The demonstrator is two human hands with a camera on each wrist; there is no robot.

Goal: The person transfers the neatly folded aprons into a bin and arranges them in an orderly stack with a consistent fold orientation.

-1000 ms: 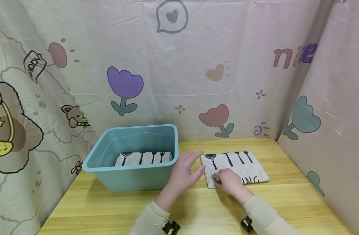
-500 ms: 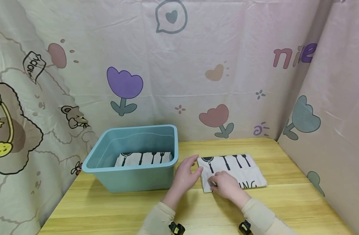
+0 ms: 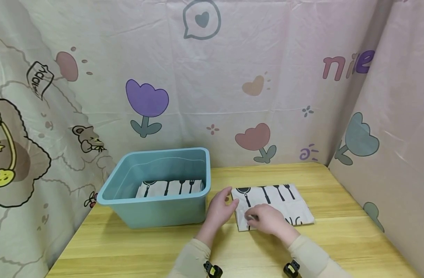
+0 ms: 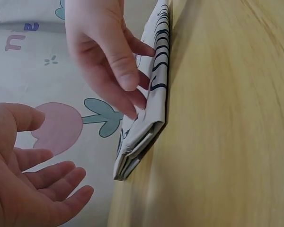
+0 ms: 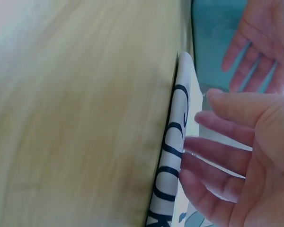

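Observation:
A folded white cloth with black kitchen-utensil prints and lettering lies flat on the table, right of the bin. Over its near left part is my right hand, fingers loosely bent and fingertips on the top layer. In the right wrist view the fingers meet the cloth's lettered fold, with the thumb apart. My left hand stands between bin and cloth, palm toward the cloth's left edge. The left wrist view shows its spread fingers holding nothing, apart from the layered end of the cloth.
A blue-green plastic bin stands on the left of the wooden table. Inside it lies another folded white cloth with utensil prints. A printed curtain hangs behind the table and along both sides.
The cloth has slid a little toward me and to the left, with my right hand on it. My left hand has lowered slightly, staying beside its left edge. The bin is unmoved.

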